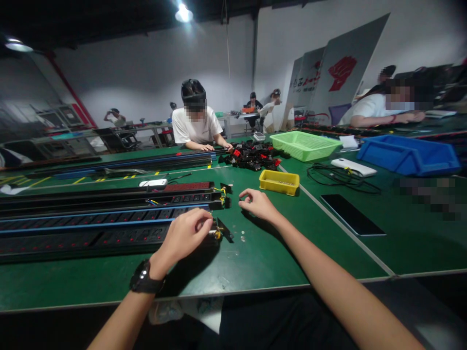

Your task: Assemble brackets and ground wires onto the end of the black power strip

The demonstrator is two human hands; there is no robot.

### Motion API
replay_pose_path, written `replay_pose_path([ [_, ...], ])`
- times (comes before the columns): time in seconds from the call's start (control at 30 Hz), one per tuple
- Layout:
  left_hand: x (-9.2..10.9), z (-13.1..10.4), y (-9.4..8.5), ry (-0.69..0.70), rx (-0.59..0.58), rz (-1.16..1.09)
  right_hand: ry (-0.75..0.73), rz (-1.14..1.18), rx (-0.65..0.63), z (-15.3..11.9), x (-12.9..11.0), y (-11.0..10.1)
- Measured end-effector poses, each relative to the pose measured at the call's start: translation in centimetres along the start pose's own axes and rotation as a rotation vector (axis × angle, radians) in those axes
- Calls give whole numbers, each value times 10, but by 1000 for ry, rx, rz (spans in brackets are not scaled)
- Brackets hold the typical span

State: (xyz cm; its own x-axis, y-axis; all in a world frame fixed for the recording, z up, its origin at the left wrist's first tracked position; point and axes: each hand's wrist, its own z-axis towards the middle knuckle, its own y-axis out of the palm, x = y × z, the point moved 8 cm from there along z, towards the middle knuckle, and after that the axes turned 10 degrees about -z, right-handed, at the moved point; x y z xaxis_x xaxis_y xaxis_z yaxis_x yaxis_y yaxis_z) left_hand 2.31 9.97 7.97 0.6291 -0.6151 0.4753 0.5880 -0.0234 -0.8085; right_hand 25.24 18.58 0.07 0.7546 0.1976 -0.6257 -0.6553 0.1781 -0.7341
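Note:
My left hand (188,231), with a black watch on its wrist, is over the right end of a long black socket strip (127,233). Its fingers are curled together, and what they hold, if anything, is hidden. Yellow wires and a tilted black end piece (225,230) stick out just right of it. My right hand (258,204) hovers over the green table (262,257), thumb and index finger pinched on a small dark piece (242,200). More black strips (109,216) with blue edges lie parallel behind, their wired ends pointing right.
A yellow bin (279,182) holds small parts. Beyond are a pile of black and red parts (251,154), a green basket (305,145), a blue bin (408,155), a tablet (352,215), a white power bank (353,167) and cables. A person (197,125) works across the table.

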Motion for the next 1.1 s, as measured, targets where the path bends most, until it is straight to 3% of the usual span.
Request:
replay_pose_path([
  [0.13, 0, 46, 4, 33, 31, 34, 28, 71, -23, 3, 6, 0],
  [0.3, 0, 88, 42, 30, -297, 265, 29, 100, -48, 3, 5, 4],
  [0.4, -5, 101, 58, 37, -411, 302, 6, 71, -65, 3, 0, 8],
  [0.6, -17, 107, 76, 47, -521, 364, -14, -148, -109, -4, -17, 9],
  [0.87, -21, 107, 79, 18, -568, 401, -199, -567, -129, -19, -42, 6],
  [1.0, -16, 111, 76, 3, -599, 402, -229, -584, -141, -23, -49, 5],
  [1.1, -6, 112, 62, 14, -565, 407, -205, -539, -103, -22, -50, -1],
])
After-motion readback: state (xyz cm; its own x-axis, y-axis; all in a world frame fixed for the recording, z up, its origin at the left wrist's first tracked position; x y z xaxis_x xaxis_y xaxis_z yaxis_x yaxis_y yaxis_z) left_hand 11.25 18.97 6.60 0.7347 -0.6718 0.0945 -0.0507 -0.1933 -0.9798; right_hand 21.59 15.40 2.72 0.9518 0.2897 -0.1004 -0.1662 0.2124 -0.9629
